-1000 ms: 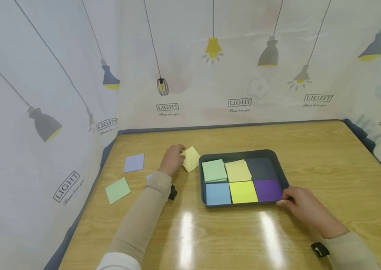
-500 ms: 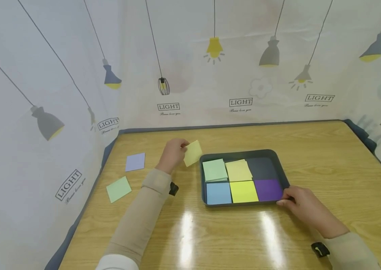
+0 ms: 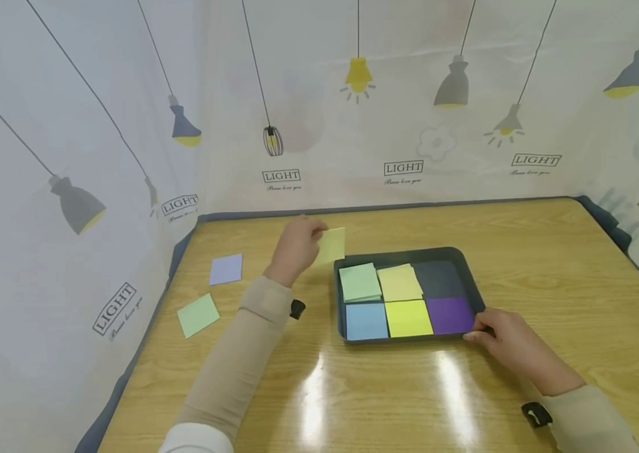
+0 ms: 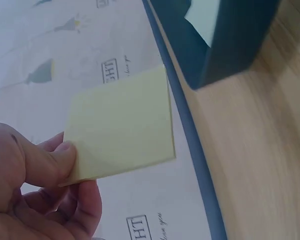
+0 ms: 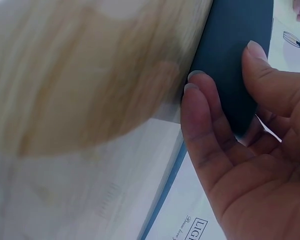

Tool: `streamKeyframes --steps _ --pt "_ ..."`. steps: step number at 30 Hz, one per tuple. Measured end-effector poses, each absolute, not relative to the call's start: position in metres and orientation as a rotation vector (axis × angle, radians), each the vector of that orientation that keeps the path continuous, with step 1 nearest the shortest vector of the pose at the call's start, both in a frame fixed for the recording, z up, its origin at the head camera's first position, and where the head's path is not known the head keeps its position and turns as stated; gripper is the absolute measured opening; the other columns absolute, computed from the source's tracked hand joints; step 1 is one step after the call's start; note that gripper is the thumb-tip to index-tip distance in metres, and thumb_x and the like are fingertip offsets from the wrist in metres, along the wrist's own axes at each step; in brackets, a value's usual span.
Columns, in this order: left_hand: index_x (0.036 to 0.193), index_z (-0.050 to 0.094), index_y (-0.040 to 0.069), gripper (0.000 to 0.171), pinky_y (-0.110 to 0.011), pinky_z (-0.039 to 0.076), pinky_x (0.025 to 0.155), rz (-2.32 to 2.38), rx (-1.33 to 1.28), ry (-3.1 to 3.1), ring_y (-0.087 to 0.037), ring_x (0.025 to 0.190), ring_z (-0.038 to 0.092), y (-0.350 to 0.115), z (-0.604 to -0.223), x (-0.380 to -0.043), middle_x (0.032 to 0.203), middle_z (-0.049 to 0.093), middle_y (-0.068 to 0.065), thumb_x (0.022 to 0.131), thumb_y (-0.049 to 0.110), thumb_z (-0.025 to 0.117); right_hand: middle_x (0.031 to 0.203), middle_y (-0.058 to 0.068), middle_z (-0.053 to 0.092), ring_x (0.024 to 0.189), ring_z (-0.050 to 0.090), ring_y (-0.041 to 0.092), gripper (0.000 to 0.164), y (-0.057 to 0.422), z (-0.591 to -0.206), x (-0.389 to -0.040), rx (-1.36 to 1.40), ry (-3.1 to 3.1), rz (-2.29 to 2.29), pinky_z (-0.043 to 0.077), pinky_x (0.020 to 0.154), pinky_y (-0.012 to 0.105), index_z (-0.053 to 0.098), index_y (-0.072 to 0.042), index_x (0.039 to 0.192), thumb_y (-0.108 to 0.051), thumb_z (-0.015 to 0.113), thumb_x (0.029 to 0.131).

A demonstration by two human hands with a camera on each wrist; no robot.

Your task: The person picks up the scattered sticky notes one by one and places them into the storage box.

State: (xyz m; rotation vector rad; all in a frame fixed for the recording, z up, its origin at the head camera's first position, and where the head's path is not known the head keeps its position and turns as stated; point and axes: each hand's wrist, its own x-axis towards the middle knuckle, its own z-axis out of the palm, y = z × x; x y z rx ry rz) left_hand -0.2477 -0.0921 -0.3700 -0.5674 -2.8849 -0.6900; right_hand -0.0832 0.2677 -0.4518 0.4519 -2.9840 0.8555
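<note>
In the head view my left hand (image 3: 295, 250) holds a pale yellow sticky note (image 3: 333, 245) off the back left corner of the dark tray (image 3: 441, 279). Thumb and fingers pinch one corner of the note, as the left wrist view shows, and its square face is tilted. My right hand (image 3: 508, 340) grips the tray's front right corner, thumb on one side of the wall and fingers on the other. Inside the tray lie a pale green stack (image 3: 360, 282), a pale yellow stack (image 3: 400, 283), and blue (image 3: 366, 321), bright yellow (image 3: 410, 318) and purple (image 3: 448, 315) squares.
To the left on the wooden table (image 3: 387, 402) lie a lilac note (image 3: 226, 269) and a light green note (image 3: 198, 315). A dark bare section fills the tray's back right. A white printed curtain (image 3: 330, 138) stands along the table's back and sides.
My left hand has lifted the pale yellow note and carried it up and rightward, turning it, to behind the tray's left corner. The right hand keeps its hold on the tray.
</note>
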Motion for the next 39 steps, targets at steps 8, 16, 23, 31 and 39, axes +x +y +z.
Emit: streamKeyframes --steps 8,16,23,31,39 --pt "0.11 0.065 0.012 0.024 -0.032 0.05 0.083 -0.745 -0.717 -2.918 -0.015 0.094 0.054 -0.061 -0.37 -0.238 0.104 0.064 -0.003 0.092 0.007 0.05 0.062 -0.006 0.045 0.056 0.038 0.007 0.024 0.268 -0.451 -0.084 0.467 -2.957 0.852 0.037 0.051 0.026 0.051 -0.02 0.063 -0.024 0.07 0.078" --pt "0.107 0.066 0.012 0.021 -0.03 0.05 0.081 -0.727 -0.838 -2.944 -0.013 0.09 0.053 -0.032 -0.381 -0.232 0.101 0.064 -0.002 0.091 0.007 0.052 0.062 -0.006 0.044 0.056 0.037 0.007 0.025 0.267 -0.452 -0.083 0.462 -2.955 0.857 0.037 0.05 0.026 0.05 -0.02 0.063 -0.023 0.071 0.077" --pt "0.105 0.066 0.012 0.019 -0.031 0.049 0.086 -0.748 -0.894 -2.967 -0.013 0.094 0.053 -0.008 -0.386 -0.231 0.102 0.065 -0.002 0.091 0.009 0.053 0.062 -0.005 0.044 0.056 0.037 0.008 0.026 0.269 -0.451 -0.083 0.456 -2.953 0.862 0.036 0.051 0.026 0.05 -0.02 0.063 -0.023 0.071 0.077" --pt "0.109 0.065 0.012 0.021 -0.029 0.05 0.084 -0.812 -0.882 -3.036 -0.012 0.097 0.054 0.009 -0.395 -0.232 0.107 0.064 -0.002 0.092 0.01 0.052 0.062 -0.005 0.044 0.056 0.037 0.008 0.025 0.269 -0.451 -0.083 0.446 -2.969 0.859 0.036 0.051 0.026 0.05 -0.019 0.062 -0.023 0.071 0.077" --pt "0.108 0.064 0.014 0.019 -0.028 0.051 0.077 -1.066 -0.816 -3.089 -0.008 0.088 0.053 0.015 -0.409 -0.237 0.103 0.063 0.001 0.092 0.014 0.053 0.061 -0.005 0.042 0.056 0.036 0.008 0.027 0.269 -0.451 -0.083 0.443 -2.97 0.856 0.035 0.05 0.026 0.049 -0.019 0.062 -0.023 0.07 0.078"
